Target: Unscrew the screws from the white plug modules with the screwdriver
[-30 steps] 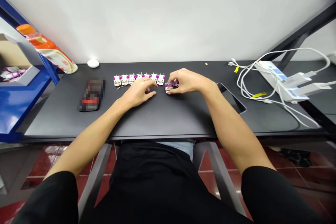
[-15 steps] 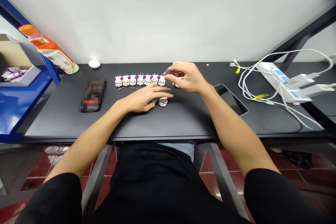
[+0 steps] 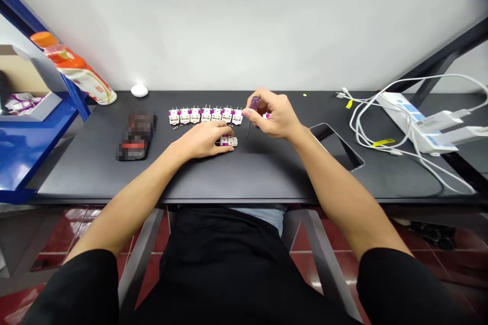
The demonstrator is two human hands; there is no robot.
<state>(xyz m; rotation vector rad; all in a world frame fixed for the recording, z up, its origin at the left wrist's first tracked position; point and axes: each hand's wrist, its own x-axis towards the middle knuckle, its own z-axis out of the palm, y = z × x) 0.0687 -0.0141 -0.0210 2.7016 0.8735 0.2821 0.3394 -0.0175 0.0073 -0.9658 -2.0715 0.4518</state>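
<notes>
My left hand (image 3: 208,138) rests on the black table with thumb and fingers closed around a small white-and-purple module (image 3: 229,140), which lies on its side. In my right hand (image 3: 275,114) is a screwdriver with a purple handle (image 3: 254,103); its thin shaft points down, the tip a little to the right of the module and apart from it. Behind my left hand stands a row of several similar white-and-purple modules (image 3: 206,115) with thin pins on top. Tiny screws (image 3: 176,127) lie in front of the row. Another module is partly hidden behind my right hand.
A tablet-like device (image 3: 337,146) lies right of my right forearm. Farther right are white cables (image 3: 358,122) and a power strip (image 3: 409,117). On the left are a blurred dark object (image 3: 136,137), a white mouse-like object (image 3: 139,91) and an orange-capped bottle (image 3: 76,68).
My left hand has taken hold of the single module, which is now turned on its side. In my right hand the screwdriver has swung to point downward.
</notes>
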